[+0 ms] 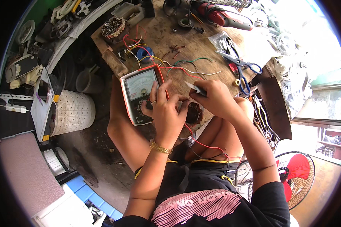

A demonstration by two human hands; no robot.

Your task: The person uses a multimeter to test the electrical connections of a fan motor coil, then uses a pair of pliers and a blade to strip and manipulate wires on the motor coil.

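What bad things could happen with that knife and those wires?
The right hand grips a small dark-handled knife with a pale metal blade, and the blade is out near the bare left hand. If it slips, it might cut a finger. Also, a thin red flexible wire trails over the person's lap, so it could snag if the legs move.
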